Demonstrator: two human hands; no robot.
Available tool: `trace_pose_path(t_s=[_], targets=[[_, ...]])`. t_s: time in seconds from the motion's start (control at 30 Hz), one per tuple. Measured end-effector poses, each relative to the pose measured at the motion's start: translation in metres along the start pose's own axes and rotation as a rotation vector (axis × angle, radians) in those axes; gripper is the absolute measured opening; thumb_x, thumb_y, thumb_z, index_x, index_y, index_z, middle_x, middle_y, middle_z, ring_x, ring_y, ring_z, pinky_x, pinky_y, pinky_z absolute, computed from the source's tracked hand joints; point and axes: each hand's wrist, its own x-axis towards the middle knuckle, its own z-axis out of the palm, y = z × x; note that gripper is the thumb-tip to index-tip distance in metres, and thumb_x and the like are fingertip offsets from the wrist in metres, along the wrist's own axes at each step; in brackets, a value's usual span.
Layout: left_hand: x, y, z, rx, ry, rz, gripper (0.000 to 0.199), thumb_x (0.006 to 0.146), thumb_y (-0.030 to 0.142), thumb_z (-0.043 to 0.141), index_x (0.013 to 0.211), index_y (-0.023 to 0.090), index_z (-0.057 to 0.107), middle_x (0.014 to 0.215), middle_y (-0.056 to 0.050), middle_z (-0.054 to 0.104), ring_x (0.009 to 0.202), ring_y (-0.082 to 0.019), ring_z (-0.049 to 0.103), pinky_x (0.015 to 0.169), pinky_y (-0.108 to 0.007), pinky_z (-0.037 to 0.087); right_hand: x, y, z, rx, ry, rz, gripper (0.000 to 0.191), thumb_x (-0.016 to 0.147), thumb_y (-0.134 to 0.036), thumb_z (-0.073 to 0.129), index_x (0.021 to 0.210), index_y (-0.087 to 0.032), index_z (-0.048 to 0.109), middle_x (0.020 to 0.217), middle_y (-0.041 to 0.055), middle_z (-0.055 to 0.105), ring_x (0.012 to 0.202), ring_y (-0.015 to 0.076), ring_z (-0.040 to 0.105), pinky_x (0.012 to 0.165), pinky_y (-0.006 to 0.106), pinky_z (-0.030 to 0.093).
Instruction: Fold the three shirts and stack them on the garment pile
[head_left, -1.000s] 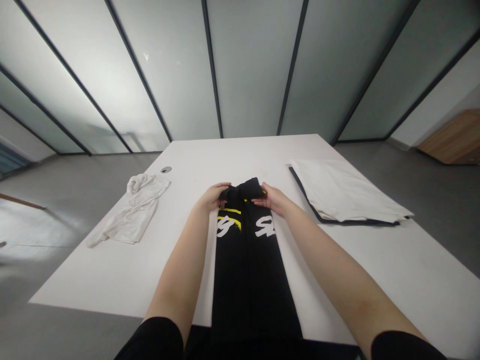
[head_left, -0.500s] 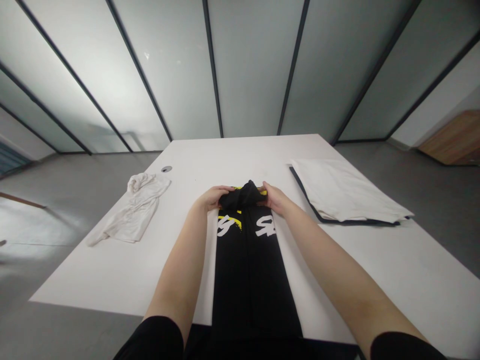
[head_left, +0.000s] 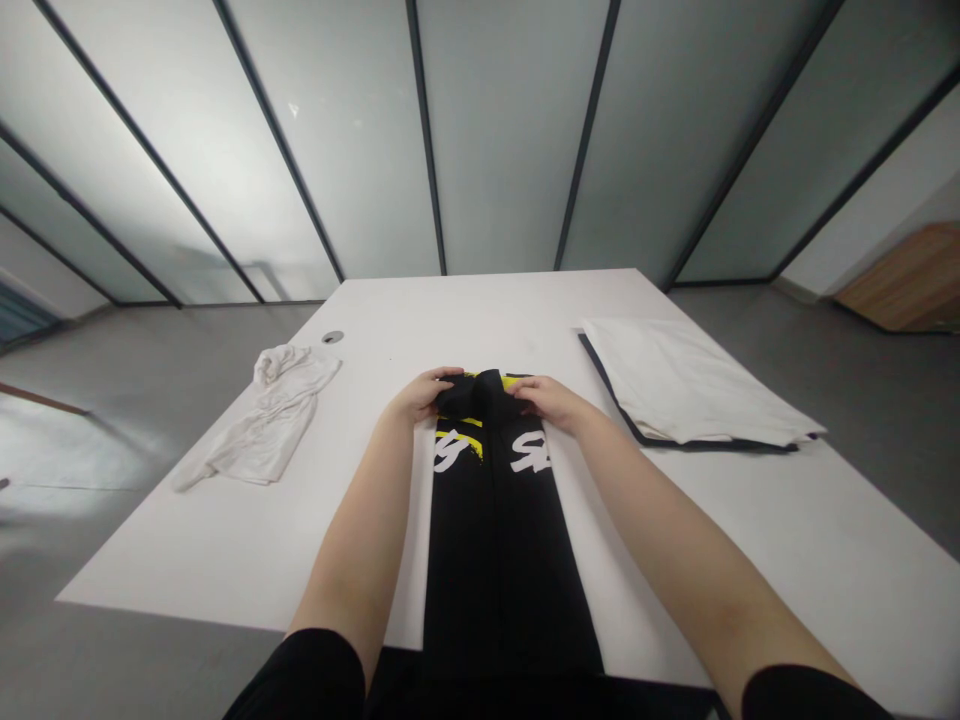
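Observation:
A black T-shirt with white lettering and yellow print lies in a long narrow strip down the middle of the table, its near end at the front edge. A seam runs along its centre, and the far end is bunched up. At that end's left edge, my left hand is closed on the cloth, its fingertips partly hidden by the fabric. My right hand pinches the bunched cloth from the right, fingers resting on top beside a yellow patch.
A crumpled white garment lies on the table's left side. To the right is a flat stack with a white folded cloth over a dark one. A round cable hole is in the white table. Frosted glass panels stand behind.
My right hand has shifted slightly left, onto the top of the bunched cloth. The raised black fold has become lower and narrower. My left hand has hardly moved.

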Motion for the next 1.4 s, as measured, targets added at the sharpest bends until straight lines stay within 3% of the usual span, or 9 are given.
trace_pose_path(t_s=[0.23, 0.47, 0.57, 0.73, 0.9, 1.0, 1.17, 1.27, 1.4], targets=[[-0.018, 0.003, -0.010, -0.148, -0.131, 0.086, 0.055, 0.068, -0.004, 0.081, 0.117, 0.021, 0.079, 0.116, -0.010, 0.080, 0.090, -0.020, 0.078, 0.085, -0.031, 0.065, -0.001, 0.001, -0.011, 0.307, 0.124, 0.031, 0.025, 0.070, -0.002, 0.066, 0.082, -0.023, 0.065, 0.066, -0.0020, 0.068, 0.056, 0.0170, 0.064, 0.049, 0.024, 0.049], [-0.006, 0.000, -0.005, -0.162, -0.038, 0.077, 0.046, 0.071, 0.009, 0.093, 0.113, 0.018, 0.077, 0.102, -0.009, 0.081, 0.089, -0.020, 0.078, 0.091, -0.034, 0.063, -0.003, -0.007, -0.010, 0.367, 0.178, 0.035, 0.054, 0.082, -0.016, 0.077, 0.132, -0.032, 0.064, 0.083, -0.0026, 0.078, 0.066, 0.0200, 0.072, 0.059, 0.029, 0.059], [-0.004, 0.002, 0.000, -0.159, -0.031, 0.066, 0.047, 0.077, 0.012, 0.091, 0.121, 0.018, 0.075, 0.102, -0.010, 0.081, 0.088, -0.021, 0.079, 0.090, -0.034, 0.064, -0.004, -0.008, -0.008, 0.365, 0.144, 0.072, 0.072, 0.081, -0.012, 0.076, 0.147, -0.035, 0.058, 0.090, -0.0009, 0.081, 0.070, 0.0218, 0.077, 0.061, 0.032, 0.063], [-0.010, 0.007, -0.001, -0.090, -0.138, 0.018, 0.036, 0.085, 0.017, 0.087, 0.120, 0.016, 0.078, 0.115, -0.015, 0.082, 0.098, -0.024, 0.079, 0.099, -0.037, 0.061, -0.018, -0.015, -0.012, 0.388, -0.034, 0.128, 0.086, 0.072, 0.005, 0.069, 0.149, -0.033, 0.061, 0.107, 0.0039, 0.083, 0.078, 0.0239, 0.081, 0.063, 0.033, 0.066], [-0.024, 0.007, -0.018, -0.049, -0.365, -0.050, 0.030, 0.089, 0.034, 0.086, 0.111, 0.014, 0.083, 0.121, -0.019, 0.081, 0.113, -0.031, 0.077, 0.106, -0.042, 0.058, -0.036, -0.023, -0.029, 0.384, -0.353, 0.181, 0.060, 0.083, -0.005, 0.076, 0.140, -0.021, 0.067, 0.135, 0.0136, 0.077, 0.112, 0.0276, 0.079, 0.084, 0.037, 0.069], [-0.027, 0.006, -0.021, -0.056, -0.335, -0.078, 0.034, 0.091, 0.035, 0.085, 0.120, 0.017, 0.081, 0.124, -0.018, 0.080, 0.113, -0.030, 0.077, 0.102, -0.041, 0.061, -0.030, -0.021, -0.038, 0.332, -0.229, 0.225, 0.052, 0.092, -0.014, 0.077, 0.141, -0.025, 0.066, 0.128, 0.0122, 0.079, 0.103, 0.0251, 0.081, 0.075, 0.034, 0.069], [-0.012, 0.003, -0.004, -0.034, -0.073, -0.032, 0.047, 0.089, 0.017, 0.082, 0.134, 0.020, 0.074, 0.108, -0.014, 0.082, 0.091, -0.022, 0.080, 0.085, -0.033, 0.065, -0.009, -0.013, -0.026, 0.303, -0.025, 0.219, 0.055, 0.089, -0.003, 0.071, 0.140, -0.023, 0.067, 0.112, 0.0114, 0.083, 0.087, 0.0228, 0.081, 0.071, 0.032, 0.068], [-0.003, 0.005, 0.009, -0.011, 0.038, 0.044, 0.058, 0.087, 0.011, 0.079, 0.144, 0.020, 0.068, 0.097, -0.010, 0.082, 0.081, -0.020, 0.079, 0.079, -0.032, 0.065, -0.003, -0.014, -0.010, 0.318, 0.101, 0.089, 0.062, 0.082, 0.005, 0.063, 0.137, -0.023, 0.069, 0.102, 0.0077, 0.083, 0.081, 0.0204, 0.080, 0.067, 0.028, 0.065], [-0.001, 0.011, 0.024, -0.161, 0.079, 0.335, 0.071, 0.088, 0.015, 0.079, 0.155, 0.026, 0.059, 0.103, -0.004, 0.082, 0.088, -0.017, 0.079, 0.088, -0.029, 0.063, 0.001, -0.025, 0.006, 0.447, 0.239, -0.195, 0.058, 0.081, 0.003, 0.062, 0.128, -0.029, 0.072, 0.104, -0.0001, 0.083, 0.090, 0.0168, 0.078, 0.078, 0.026, 0.064]])
